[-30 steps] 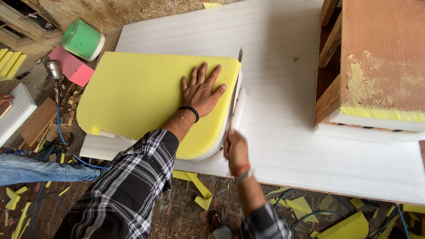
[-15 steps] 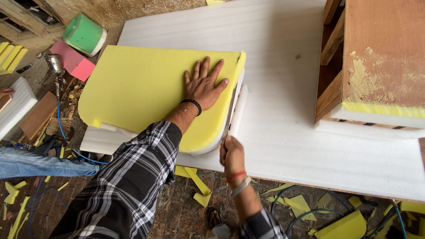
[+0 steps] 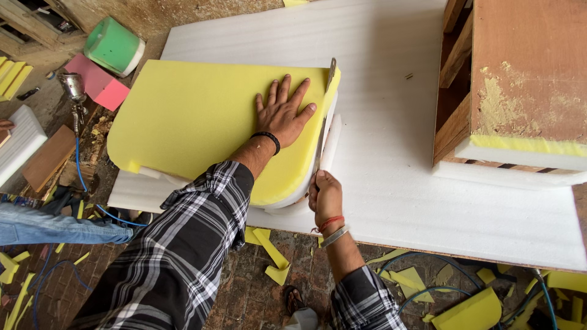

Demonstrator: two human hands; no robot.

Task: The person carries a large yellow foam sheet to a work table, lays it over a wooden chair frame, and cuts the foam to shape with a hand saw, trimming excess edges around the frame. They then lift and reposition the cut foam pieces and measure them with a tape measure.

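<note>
Pressing yellow foam [image 3: 195, 122], probably gripping blade [image 3: 325, 110]

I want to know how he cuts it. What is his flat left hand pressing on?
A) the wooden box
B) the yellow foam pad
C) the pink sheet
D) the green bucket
B: the left hand lies spread flat on the yellow foam pad, while the right hand holds a long blade running along the pad's edge over the white foam sheet.
</note>
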